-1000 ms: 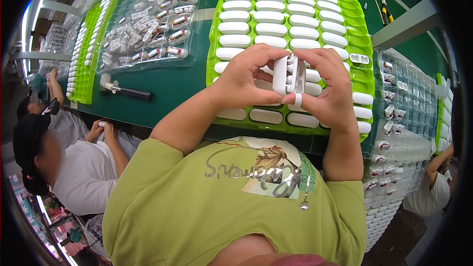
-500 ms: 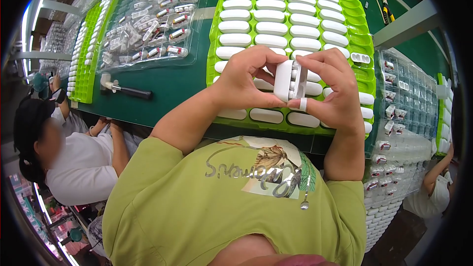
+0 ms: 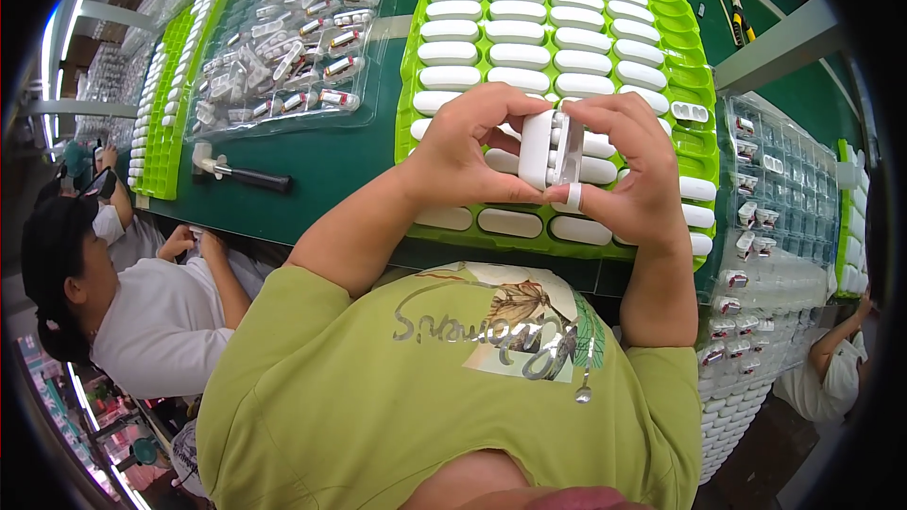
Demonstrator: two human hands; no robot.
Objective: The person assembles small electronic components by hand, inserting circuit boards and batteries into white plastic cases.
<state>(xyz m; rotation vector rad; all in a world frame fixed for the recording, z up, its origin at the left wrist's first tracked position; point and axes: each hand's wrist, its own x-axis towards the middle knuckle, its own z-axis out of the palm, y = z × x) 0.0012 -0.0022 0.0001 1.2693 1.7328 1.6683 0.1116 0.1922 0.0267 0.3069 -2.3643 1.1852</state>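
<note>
Between my two hands is a white oblong plastic case [image 3: 536,153], held upright on its long side above a bright green tray [image 3: 694,76]. My left hand [image 3: 463,151] grips its smooth white outer half, thumb below and fingers above. On the other side my right hand [image 3: 642,161], with a white band round one finger, pinches the inner half [image 3: 570,153] at top and bottom. A gap shows between the halves, with small white parts inside that I cannot make out. Rows of similar white cases [image 3: 520,56] lie in the tray.
Left of the tray, a hammer [image 3: 248,175] lies on the green table [image 3: 312,151]. Behind it is a clear tray [image 3: 213,104] of small parts. Clear blister trays [image 3: 798,198] stand at right, beside a grey post [image 3: 775,42]. People in white work at left [image 3: 161,321] and right [image 3: 836,373].
Both hands and the case have shifted slightly left and up. The case has turned a little, and the inner half shows more of its face. At left, the co-worker's hands have risen.
</note>
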